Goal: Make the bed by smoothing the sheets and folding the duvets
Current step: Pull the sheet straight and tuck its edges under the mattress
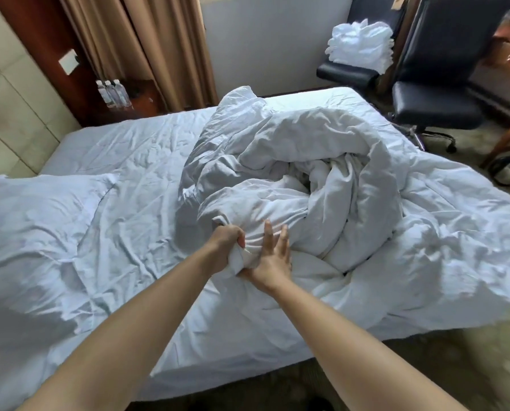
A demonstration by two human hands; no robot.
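A white duvet (301,161) lies bunched and twisted in a heap on the right half of the bed, its edge spilling over the right side. The wrinkled white sheet (135,161) covers the mattress to the left of it. My left hand (227,247) grips a gathered bunch of the duvet's near edge in a fist. Right beside it, my right hand (273,256) presses on the duvet with straight, spread fingers. A white pillow (31,232) rests at the left end of the bed.
Two black office chairs (437,93) stand beyond the bed at the right; the far one holds a stack of white linen (360,46). Water bottles (113,91) sit on a nightstand by brown curtains (147,48). Carpeted floor (461,360) runs along the bed's near right side.
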